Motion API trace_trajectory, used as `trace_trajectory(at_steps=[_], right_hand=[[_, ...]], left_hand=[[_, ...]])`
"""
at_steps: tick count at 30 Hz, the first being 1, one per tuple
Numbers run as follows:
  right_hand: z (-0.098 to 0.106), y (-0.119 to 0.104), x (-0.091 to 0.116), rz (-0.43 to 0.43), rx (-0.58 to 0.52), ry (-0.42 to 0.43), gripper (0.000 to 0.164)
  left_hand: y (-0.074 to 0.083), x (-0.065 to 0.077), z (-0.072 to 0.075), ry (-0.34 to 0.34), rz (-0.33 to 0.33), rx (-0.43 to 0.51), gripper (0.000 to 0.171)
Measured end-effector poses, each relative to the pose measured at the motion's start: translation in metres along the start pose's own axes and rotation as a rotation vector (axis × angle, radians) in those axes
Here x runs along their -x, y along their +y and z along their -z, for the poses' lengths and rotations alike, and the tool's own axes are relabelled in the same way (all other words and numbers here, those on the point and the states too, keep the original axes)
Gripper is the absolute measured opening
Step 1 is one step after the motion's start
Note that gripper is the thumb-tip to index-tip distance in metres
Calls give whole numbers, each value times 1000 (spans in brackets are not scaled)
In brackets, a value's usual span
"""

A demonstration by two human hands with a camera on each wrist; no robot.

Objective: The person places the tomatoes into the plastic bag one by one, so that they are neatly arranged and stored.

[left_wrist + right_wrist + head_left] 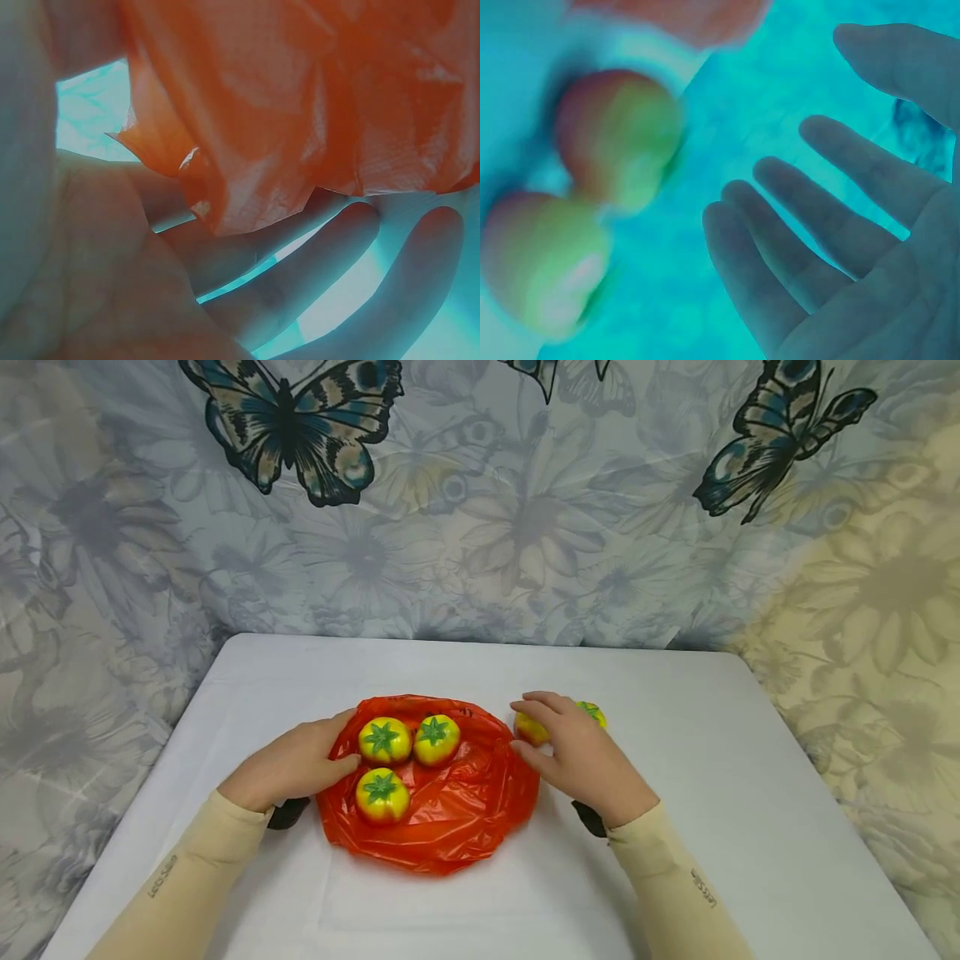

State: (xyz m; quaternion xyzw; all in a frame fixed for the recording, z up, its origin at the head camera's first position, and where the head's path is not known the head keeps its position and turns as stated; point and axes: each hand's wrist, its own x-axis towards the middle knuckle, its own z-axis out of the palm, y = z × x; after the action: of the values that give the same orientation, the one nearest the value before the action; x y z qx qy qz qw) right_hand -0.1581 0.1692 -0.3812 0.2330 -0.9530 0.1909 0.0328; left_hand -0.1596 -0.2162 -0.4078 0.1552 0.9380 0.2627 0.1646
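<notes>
A crumpled red plastic bag (465,785) lies spread on the table. Three yellow-red tomatoes with green star-shaped tops, among them one at the front (382,795), sit on its left half; whether they are inside cannot be told. My left hand (296,764) touches the bag's left edge. The left wrist view shows its lower fingers (300,300) loosely extended under the hanging plastic (247,150), which hides some fingertips. Above the bag's right edge, my right hand (581,756) partly covers two more tomatoes. Its fingers are spread, apart from the blurred upper tomato (619,139) and lower tomato (544,262).
A white-covered table (750,827) carries everything. Behind it hangs a grey floral backdrop (465,568) with butterflies, reaching down to the table's far edge. Beige sleeves (678,877) cover both forearms, and dark pieces (588,818) show below the wrists.
</notes>
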Motion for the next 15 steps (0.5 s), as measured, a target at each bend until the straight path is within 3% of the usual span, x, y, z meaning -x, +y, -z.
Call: trace_trajectory(at_steps=[6,15], right_hand=[[10,39,8,-121,14,20,53],[14,63,10,-222,-25,-34,60]], left_hand=[[1,2,0,10,-15,4,77],[1,2,1,18,-40,-2,75]])
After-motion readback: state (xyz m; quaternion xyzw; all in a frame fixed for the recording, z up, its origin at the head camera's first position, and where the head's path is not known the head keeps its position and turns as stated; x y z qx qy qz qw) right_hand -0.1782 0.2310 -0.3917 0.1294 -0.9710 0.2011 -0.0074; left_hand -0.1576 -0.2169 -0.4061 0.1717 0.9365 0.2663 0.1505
